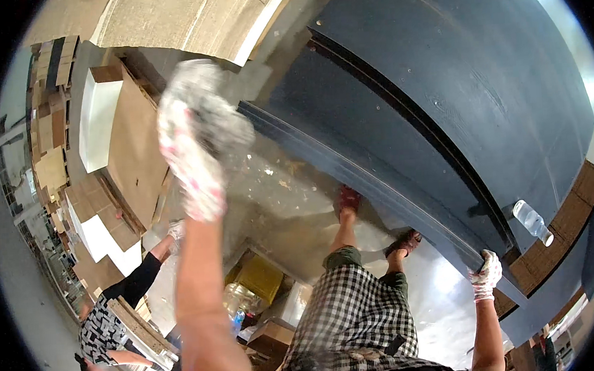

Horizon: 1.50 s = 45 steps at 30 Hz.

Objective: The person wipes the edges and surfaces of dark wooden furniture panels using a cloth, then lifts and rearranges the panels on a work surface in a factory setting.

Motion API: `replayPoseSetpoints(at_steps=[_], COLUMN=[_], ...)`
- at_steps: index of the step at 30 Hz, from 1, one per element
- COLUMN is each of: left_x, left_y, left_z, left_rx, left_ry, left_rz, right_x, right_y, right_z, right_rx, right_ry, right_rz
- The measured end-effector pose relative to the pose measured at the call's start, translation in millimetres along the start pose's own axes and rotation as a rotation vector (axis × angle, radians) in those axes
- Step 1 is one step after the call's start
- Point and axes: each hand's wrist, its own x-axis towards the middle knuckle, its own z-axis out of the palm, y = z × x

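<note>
Two gloved hands [190, 158] [486, 277] are seen, and one blurred grey-white wad [221, 112] is counted; one clear bottle [532, 221], two shoes [348, 199] [404, 243], one checked apron [349, 311] and one other person [100, 330] can also be counted.

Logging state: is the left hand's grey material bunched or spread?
Bunched, it appears: the grey material forms a lump at the left hand; blur hides detail.
</note>
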Motion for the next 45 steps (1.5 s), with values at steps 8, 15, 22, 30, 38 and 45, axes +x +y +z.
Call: replayPoseSetpoints(at_steps=[8,15,22,30,38,45], left_x=[-22.2,-29.5,-210.3,-0.8,30.7,-131.9], left_y=[-81.8,-113.0,-101.1,-129.6,-123.4,-111.1], left_z=[40.8,46.7,125.8,19.2,-28.4,75.7], left_rx=[1.272,1.006,0.934,1.386,1.095,1.016], left_ry=[-0.524,-0.026,-0.785,-0.397,-0.072,-0.482], left_rz=[0.437,0.672,0.736,0.622,0.587,0.797], right_x=[7.3,3.9,4.8,-6.5,-4.1,4.5], right_y=[-8.9,-15.1,-19.1,-7.6,-12.2,-27.3], right_z=[-5.3,-4.6,-0.2,2.1,-12.7,-9.0], right_rx=[0.006,0.063,0.060,0.027,0.062,0.097], right_ry=[-0.045,-0.033,-0.042,-0.034,-0.163,-0.071], right_rz=[0.059,0.051,0.045,0.045,0.100,0.015])
